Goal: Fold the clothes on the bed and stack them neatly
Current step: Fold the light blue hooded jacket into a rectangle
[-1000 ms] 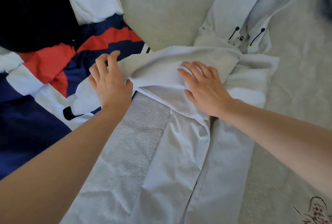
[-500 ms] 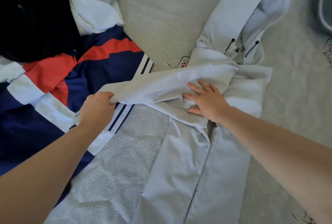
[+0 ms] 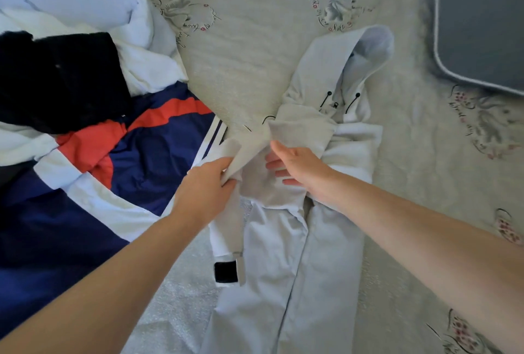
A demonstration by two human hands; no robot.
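White hooded jacket [image 3: 286, 254] lies flat on the bed [image 3: 255, 50], hood pointing away. Left hand [image 3: 204, 186] has a closed grip, pinching the folded sleeve [image 3: 241, 155]. Right hand [image 3: 297, 168] rests open on the chest, fingers straight. Navy-red jacket [image 3: 136, 149] piled just left.

The white hooded jacket [image 3: 286, 282] runs off the bottom edge of the frame, so its hem is out of sight. The left hand's [image 3: 202, 186] fingertips are buried in the sleeve [image 3: 241, 152] fold it pinches. The right hand's [image 3: 297, 168] palm faces away, and whether its fingers touch the cloth cannot be told. The navy, red and white jacket [image 3: 85, 183] is cut off at the left edge, partly under a black garment [image 3: 56, 81]. A grey cushion [image 3: 482, 19] is cropped by the upper right corner. The bed's [image 3: 255, 41] printed lettering is too small to read.
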